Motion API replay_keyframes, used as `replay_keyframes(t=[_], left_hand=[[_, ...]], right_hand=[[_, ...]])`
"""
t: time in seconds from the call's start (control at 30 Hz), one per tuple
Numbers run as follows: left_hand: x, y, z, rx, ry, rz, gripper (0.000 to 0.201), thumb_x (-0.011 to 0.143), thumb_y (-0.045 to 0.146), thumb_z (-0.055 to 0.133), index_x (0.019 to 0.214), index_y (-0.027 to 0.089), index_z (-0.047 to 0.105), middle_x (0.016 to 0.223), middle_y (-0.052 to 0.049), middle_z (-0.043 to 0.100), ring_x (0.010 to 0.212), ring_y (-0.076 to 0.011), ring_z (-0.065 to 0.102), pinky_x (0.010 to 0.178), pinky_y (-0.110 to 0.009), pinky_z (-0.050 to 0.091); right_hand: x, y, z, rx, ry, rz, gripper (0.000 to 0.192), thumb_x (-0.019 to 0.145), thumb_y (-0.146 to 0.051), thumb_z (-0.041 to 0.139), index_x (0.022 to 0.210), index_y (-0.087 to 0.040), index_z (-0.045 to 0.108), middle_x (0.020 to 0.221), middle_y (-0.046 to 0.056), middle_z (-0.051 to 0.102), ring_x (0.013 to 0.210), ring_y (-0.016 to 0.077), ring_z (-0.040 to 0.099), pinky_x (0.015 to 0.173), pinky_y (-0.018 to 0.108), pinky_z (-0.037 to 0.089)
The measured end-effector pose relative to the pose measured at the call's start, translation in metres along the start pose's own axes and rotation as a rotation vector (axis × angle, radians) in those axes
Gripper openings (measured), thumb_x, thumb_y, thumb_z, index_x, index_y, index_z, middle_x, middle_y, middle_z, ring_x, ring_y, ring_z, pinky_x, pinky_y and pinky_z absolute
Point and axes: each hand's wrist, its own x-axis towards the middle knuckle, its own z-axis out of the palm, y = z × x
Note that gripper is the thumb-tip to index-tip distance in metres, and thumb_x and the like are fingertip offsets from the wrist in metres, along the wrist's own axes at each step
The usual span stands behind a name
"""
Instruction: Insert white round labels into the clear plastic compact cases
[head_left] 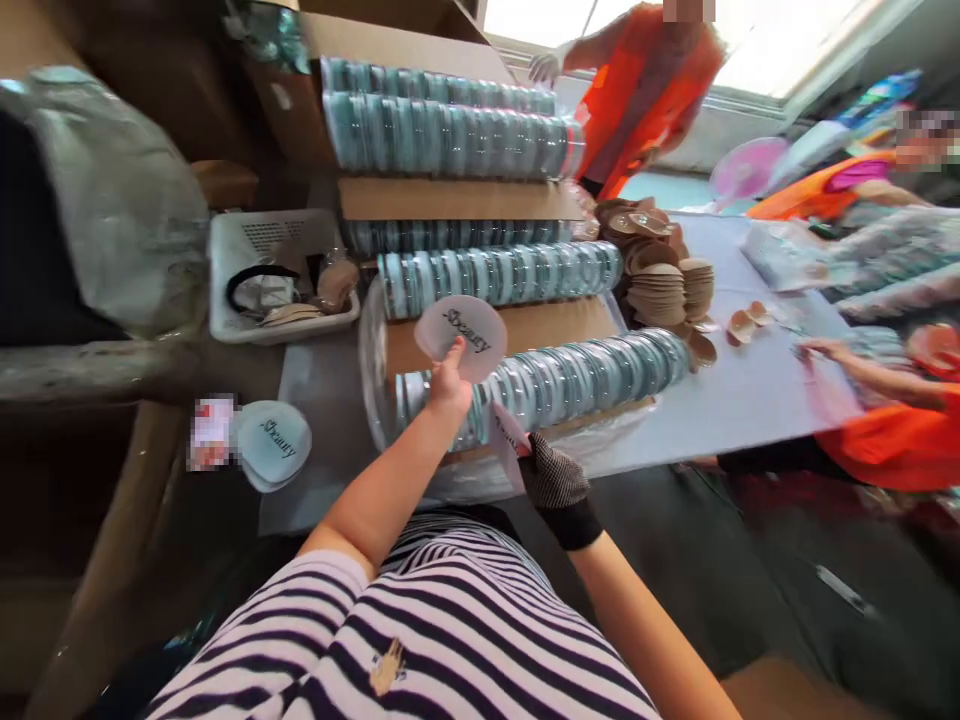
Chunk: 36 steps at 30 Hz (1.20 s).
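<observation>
My bare left hand pinches a white rounded card printed with "beauty" lettering, held above the nearest rows of clear packs. In my right hand, which wears a dark dotted glove, a similar card is seen nearly edge-on. Just beyond both hands lies the front row of clear plastic packs, standing on edge and packed side by side. Another row of packs runs behind it, with brown cardboard between them. A stack of the same printed cards rests at the left on the table.
A white basket with loose items stands at the left. Beige cup-shaped pads are piled at the right on the white table. Further packs fill the back. Co-workers in orange are at the far side and right.
</observation>
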Motion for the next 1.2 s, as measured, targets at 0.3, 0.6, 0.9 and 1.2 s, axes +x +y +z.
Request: replay_keyframes(t=[0.3, 0.6, 0.9, 1.2], left_hand=[[0.022, -0.013, -0.002, -0.119, -0.048, 0.021, 0.044, 0.047, 0.032, 0.09, 0.083, 0.015, 0.074, 0.098, -0.012, 0.076, 0.108, -0.0319, 0.067, 0.1, -0.048, 0.046], [0.015, -0.012, -0.001, -0.136, -0.034, -0.008, 0.037, 0.049, 0.032, 0.089, 0.078, 0.014, 0.073, 0.09, -0.011, 0.075, 0.099, -0.0303, 0.069, 0.099, -0.048, 0.047], [0.009, -0.005, -0.009, -0.09, -0.026, -0.044, 0.029, 0.071, 0.019, 0.079, 0.098, 0.018, 0.07, 0.098, -0.006, 0.076, 0.104, -0.0226, 0.068, 0.1, -0.043, 0.05], [-0.002, -0.001, -0.011, -0.05, -0.01, 0.027, 0.035, 0.076, 0.019, 0.077, 0.109, 0.023, 0.068, 0.115, -0.006, 0.073, 0.118, -0.0233, 0.063, 0.104, -0.042, 0.048]], right_hand=[[0.037, 0.023, 0.013, 0.102, 0.064, -0.061, 0.036, 0.086, -0.052, 0.039, 0.085, -0.022, 0.058, 0.071, 0.009, 0.065, 0.059, 0.0226, 0.059, 0.051, 0.028, 0.034], [0.068, 0.015, 0.043, 0.123, 0.296, -0.138, 0.034, 0.084, -0.048, 0.042, 0.083, -0.018, 0.059, 0.074, 0.012, 0.067, 0.058, 0.0202, 0.057, 0.054, 0.028, 0.034], [0.047, -0.02, 0.04, 0.103, 0.096, 0.082, 0.025, 0.092, -0.028, 0.041, 0.094, -0.014, 0.062, 0.078, 0.01, 0.071, 0.066, 0.0171, 0.064, 0.061, 0.025, 0.039], [0.039, -0.021, 0.035, 0.626, -0.322, 0.073, 0.043, 0.096, -0.036, 0.034, 0.13, -0.016, 0.051, 0.061, 0.0, 0.061, 0.047, 0.0128, 0.052, 0.051, 0.022, 0.04]])
